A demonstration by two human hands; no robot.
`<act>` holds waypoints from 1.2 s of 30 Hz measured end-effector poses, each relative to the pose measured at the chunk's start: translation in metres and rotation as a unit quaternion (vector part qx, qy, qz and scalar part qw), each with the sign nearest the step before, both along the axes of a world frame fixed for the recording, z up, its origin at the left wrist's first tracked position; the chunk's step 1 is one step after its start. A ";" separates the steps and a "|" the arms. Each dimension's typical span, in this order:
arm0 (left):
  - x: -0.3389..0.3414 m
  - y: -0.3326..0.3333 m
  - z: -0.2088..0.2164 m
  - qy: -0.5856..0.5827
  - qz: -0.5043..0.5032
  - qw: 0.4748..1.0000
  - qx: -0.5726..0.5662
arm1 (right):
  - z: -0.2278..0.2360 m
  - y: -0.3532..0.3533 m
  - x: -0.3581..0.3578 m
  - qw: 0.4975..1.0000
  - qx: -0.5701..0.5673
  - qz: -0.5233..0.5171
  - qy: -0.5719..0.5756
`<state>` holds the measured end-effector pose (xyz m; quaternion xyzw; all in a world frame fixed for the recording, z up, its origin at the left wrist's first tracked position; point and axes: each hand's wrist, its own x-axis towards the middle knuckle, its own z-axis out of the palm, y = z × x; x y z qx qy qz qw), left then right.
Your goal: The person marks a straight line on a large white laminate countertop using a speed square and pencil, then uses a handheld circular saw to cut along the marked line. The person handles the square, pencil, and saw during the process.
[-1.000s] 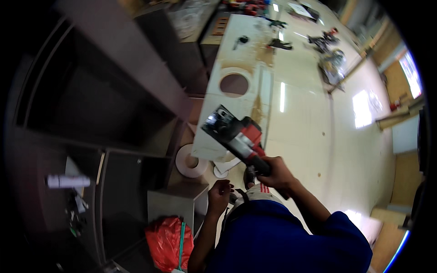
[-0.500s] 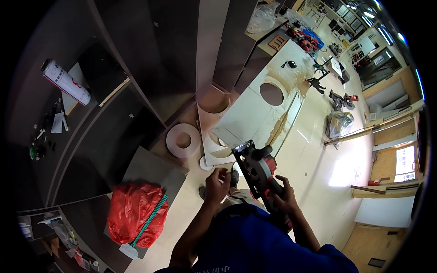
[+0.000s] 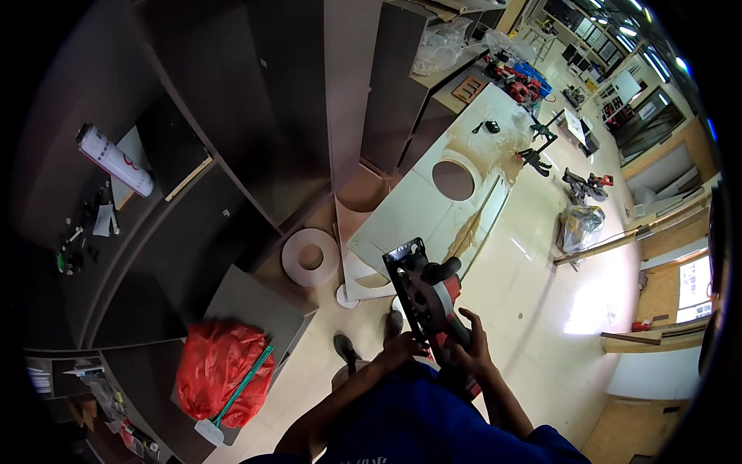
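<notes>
A red and black circular saw (image 3: 438, 298) is in front of my body, its flat base plate turned to the left. My right hand (image 3: 473, 349) is wrapped round its rear handle. At the lower end of the base plate, my left hand (image 3: 399, 349) has its fingers closed against the saw, with the fingertips partly hidden. Beyond the saw lies a long white board (image 3: 398, 213) with a round hole and brown dust on it. A flat ring (image 3: 291, 257) and a panel with round cutouts (image 3: 354, 268) rest to the left of the board.
Dark cabinets (image 3: 290, 100) stand along the left. A red plastic bag (image 3: 216, 375) and a green fly swatter (image 3: 246, 380) lie on a dark panel at lower left. A spray can (image 3: 116, 161) stands higher up. Black clamps (image 3: 535, 160) grip the board's far right edge.
My left hand has moved right and down, from beside the saw to touching it. The saw has shifted slightly left in view with my right hand still holding it.
</notes>
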<state>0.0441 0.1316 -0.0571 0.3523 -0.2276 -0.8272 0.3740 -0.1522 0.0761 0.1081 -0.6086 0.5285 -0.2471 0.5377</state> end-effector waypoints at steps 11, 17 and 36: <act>-0.044 -0.036 0.023 -0.241 0.027 0.970 0.030 | -0.021 -0.053 -0.037 0.988 0.009 0.134 0.075; -0.060 -0.032 0.009 -0.274 0.028 0.961 -0.029 | -0.031 -0.079 -0.052 0.976 0.031 0.199 0.087; -0.047 -0.030 0.024 -0.390 0.089 0.911 -0.103 | -0.040 -0.084 -0.018 0.985 -0.019 0.151 0.083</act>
